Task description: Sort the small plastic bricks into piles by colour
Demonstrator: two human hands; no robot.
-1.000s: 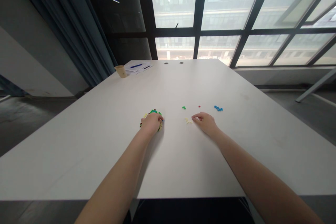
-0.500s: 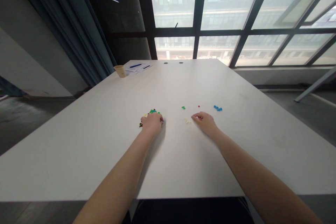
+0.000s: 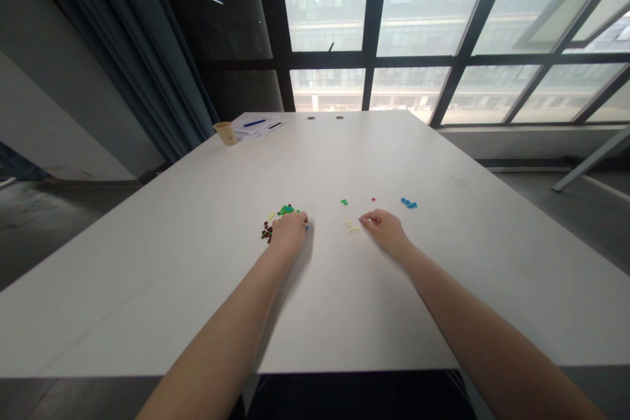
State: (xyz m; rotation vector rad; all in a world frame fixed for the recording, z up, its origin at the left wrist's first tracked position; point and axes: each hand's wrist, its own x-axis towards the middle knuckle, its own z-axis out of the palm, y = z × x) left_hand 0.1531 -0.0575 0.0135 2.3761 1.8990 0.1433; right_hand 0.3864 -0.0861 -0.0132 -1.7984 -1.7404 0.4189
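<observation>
My left hand (image 3: 289,231) rests over the right side of a mixed pile of small coloured pieces (image 3: 267,231); its fingers curl down, and whatever lies under them is hidden. Green and blue bits (image 3: 287,209) show beyond the knuckles. My right hand (image 3: 384,227) lies on the table with thumb and fingertips drawn together, just right of several pale yellow pieces (image 3: 350,227); I cannot make out anything in the pinch. Farther back are a few green pieces (image 3: 344,202), one red piece (image 3: 373,199) and a cluster of blue pieces (image 3: 409,203).
The white table (image 3: 325,315) reaches toward the windows. At its far left stand a tan paper cup (image 3: 227,134) and some papers (image 3: 266,126) with a blue pen (image 3: 254,123) on them. Two dark round discs (image 3: 311,118) sit near the far edge.
My left hand has shifted slightly to the right over the pile, uncovering more dark and yellow pieces on its left. My right hand stays in place.
</observation>
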